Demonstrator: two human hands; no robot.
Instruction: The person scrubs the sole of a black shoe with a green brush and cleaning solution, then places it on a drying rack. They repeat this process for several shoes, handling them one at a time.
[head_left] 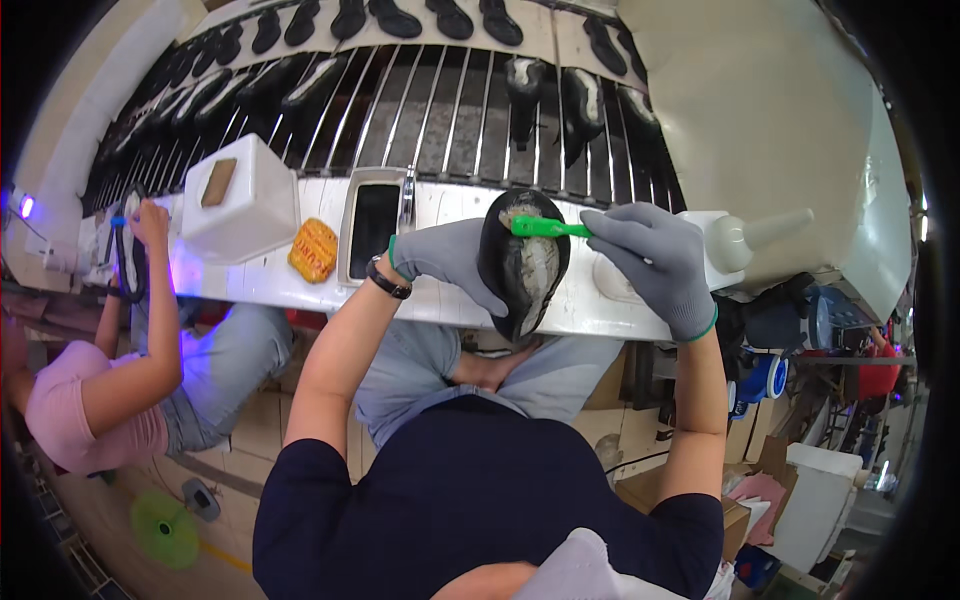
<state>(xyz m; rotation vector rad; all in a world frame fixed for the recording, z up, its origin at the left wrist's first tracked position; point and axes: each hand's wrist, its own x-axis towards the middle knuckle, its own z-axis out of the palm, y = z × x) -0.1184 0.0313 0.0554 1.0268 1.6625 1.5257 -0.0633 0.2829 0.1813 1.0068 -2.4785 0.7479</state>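
Note:
My left hand (447,262), in a grey glove, is closed on the side of a black shoe upper (541,290), sole side up. Its whitish underside faces me over the white worktop. Between the fingers of my gloved right hand (655,262) is a green brush (550,228), shaped like a toothbrush. The head of the brush lies against the far end of the shoe upper; its bristles are hidden. Left of my left hand stands a pale tray (352,237) with a dark inside.
Beyond the worktop (455,305), a rack of metal bars (415,105) carries several shoe uppers, with black soles (395,18) farther back. A white box (240,205) and an orange-yellow packet (313,250) are left. A white bottle (735,243) stands right. Another person (110,400) works at far left.

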